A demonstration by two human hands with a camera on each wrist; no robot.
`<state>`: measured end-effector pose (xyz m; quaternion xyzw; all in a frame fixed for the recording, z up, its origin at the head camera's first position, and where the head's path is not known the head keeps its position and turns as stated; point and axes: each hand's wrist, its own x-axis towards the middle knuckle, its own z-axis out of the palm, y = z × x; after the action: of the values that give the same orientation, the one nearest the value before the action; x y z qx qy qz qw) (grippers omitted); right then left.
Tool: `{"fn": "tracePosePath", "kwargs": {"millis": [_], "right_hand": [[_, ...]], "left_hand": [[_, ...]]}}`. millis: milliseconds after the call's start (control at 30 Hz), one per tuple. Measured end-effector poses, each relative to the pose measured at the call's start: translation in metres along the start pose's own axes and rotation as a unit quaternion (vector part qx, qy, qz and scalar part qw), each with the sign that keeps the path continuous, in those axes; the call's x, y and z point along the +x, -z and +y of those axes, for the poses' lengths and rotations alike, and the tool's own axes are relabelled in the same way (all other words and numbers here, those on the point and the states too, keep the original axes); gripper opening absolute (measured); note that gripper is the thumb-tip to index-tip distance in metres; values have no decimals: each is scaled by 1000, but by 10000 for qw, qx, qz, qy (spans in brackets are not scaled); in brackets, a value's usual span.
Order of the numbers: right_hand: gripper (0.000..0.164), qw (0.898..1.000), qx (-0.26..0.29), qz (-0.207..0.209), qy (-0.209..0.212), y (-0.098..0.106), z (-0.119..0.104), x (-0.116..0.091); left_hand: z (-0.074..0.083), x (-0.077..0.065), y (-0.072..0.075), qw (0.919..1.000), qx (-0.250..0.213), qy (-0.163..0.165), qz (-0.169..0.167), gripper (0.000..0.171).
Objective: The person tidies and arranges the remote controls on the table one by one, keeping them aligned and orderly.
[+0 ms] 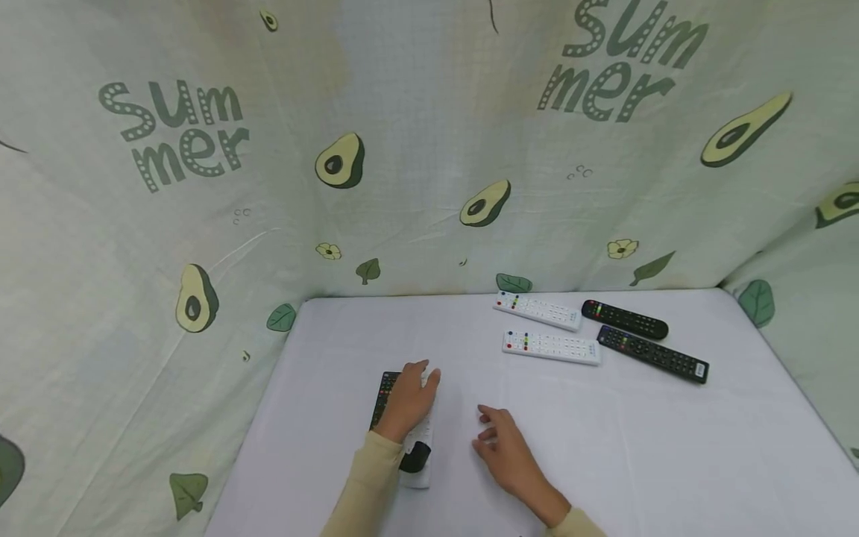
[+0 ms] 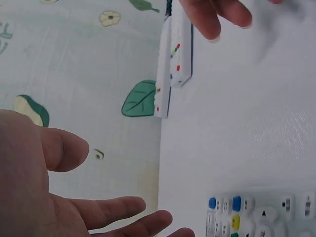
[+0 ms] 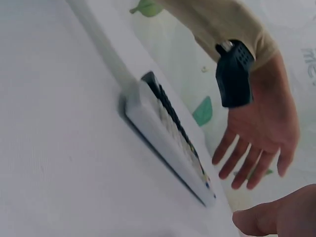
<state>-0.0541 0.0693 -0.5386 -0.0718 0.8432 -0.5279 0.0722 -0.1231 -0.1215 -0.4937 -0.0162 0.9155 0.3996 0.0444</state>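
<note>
In the head view my left hand hovers over two remote controls lying side by side, its fingers spread and holding nothing. One is a black remote, the other a white remote; the hand and its wrist camera hide parts of both. The right wrist view has the white remote flat on the table with the black remote behind it, and the left hand raised apart from them. My right hand is held to the right of the pair, fingers loosely bent, with nothing in it.
Toward the back right of the white table lie two white remotes, a rear one and a front one. Beside them are a rounded black remote and a longer black remote. A patterned cloth hangs behind.
</note>
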Motion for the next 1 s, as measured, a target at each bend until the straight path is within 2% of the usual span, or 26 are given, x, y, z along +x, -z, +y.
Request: {"fn": "tracePosePath", "kwargs": {"millis": [167, 267, 600, 800, 1000], "right_hand": [[54, 9974, -184, 565, -409, 35, 16, 11], [53, 9947, -330, 764, -610, 56, 27, 17], [55, 9828, -554, 1485, -946, 117, 55, 31], [57, 9717, -591, 1966, -1172, 141, 68, 41], [58, 9663, -722, 2099, -1302, 154, 81, 51]], "left_hand": [[12, 7, -16, 9999, 15, -108, -78, 50], [17, 9, -28, 9996, -98, -38, -252, 50], [32, 19, -60, 9961, -546, -35, -699, 49], [35, 25, -76, 9917, -1082, 52, -690, 50], [41, 33, -90, 9849, -1548, 398, -666, 52]]}}
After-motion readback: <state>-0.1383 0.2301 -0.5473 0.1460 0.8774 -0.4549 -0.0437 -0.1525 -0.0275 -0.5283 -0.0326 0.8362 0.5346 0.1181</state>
